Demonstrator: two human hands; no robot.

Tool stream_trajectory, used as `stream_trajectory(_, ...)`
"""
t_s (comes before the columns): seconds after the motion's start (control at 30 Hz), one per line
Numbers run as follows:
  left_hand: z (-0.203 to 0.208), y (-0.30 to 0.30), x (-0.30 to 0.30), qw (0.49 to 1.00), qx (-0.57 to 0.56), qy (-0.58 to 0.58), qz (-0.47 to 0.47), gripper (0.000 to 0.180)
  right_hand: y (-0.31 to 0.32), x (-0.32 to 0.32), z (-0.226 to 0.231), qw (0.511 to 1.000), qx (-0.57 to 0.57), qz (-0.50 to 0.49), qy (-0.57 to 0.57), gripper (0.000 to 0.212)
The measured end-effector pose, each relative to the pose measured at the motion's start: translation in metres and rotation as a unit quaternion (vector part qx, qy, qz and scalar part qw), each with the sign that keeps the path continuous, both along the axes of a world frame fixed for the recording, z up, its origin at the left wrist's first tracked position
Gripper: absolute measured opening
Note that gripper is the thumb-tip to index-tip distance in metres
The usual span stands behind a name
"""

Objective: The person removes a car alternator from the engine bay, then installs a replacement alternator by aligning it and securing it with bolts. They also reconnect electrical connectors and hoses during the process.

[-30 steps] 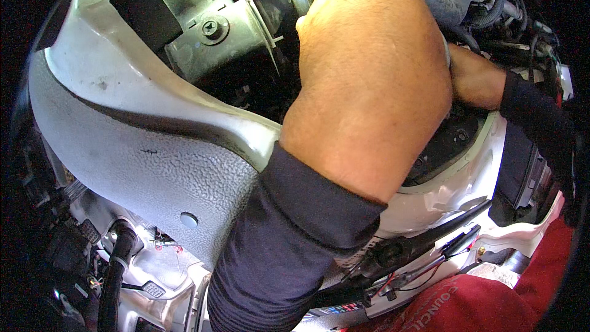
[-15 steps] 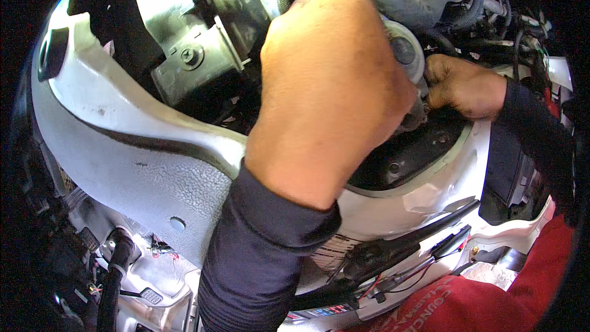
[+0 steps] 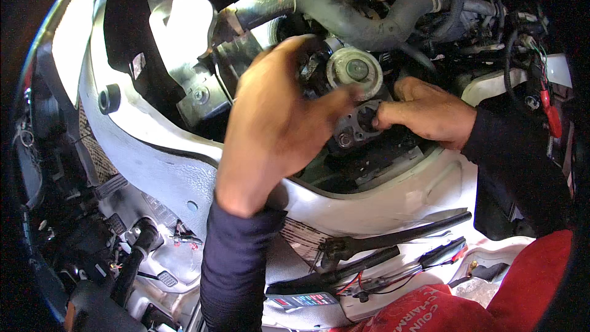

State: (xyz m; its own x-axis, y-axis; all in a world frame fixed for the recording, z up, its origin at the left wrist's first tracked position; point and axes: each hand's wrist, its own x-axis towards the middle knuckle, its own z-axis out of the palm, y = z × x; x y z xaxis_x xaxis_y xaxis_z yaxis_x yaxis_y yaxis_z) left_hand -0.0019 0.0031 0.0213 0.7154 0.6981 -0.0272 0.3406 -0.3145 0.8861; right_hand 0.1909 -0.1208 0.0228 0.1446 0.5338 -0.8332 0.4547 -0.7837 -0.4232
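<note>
A greasy metal valve unit (image 3: 350,107) with a pale round cap (image 3: 355,71) and a flat flange with openings sits tilted in the engine bay. My right hand (image 3: 433,110) grips its right side, the thumb pressed at the flange edge and the fingertips partly hidden behind it. On the other side is my left hand (image 3: 270,123), blurred by motion, its thumb stretched toward the cap and set apart from the forefinger. Its other fingers are hidden. Just behind the unit runs a thick grey hose (image 3: 344,12).
White painted bodywork (image 3: 393,184) curves round the opening, with grey trim (image 3: 166,178) at left. In front lie a black bar-shaped tool (image 3: 399,237), thin wires and a small printed card (image 3: 301,300). A red connector (image 3: 551,114) hangs at right. Pedals (image 3: 166,278) show lower left.
My left hand has moved left and its thumb has spread away, uncovering the round cap and flange. My right hand stays on the unit. The view has shifted, showing more of the hose.
</note>
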Motion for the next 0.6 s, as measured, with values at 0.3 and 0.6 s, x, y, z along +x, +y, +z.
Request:
stream_trajectory(0.3, 0.040, -0.025, -0.022, 0.868, 0.074, 0.412, -0.266, 0.016, 0.000, 0.007, -0.008, 0.994, 0.073, -0.027, 0.081, 0.056)
stream_trajectory(0.6, 0.000, -0.019, -0.007, 0.799, 0.000, 0.516, -0.310, 0.030, -0.001, 0.014, -0.005, 0.993, 0.051, 0.044, 0.097, 0.050)
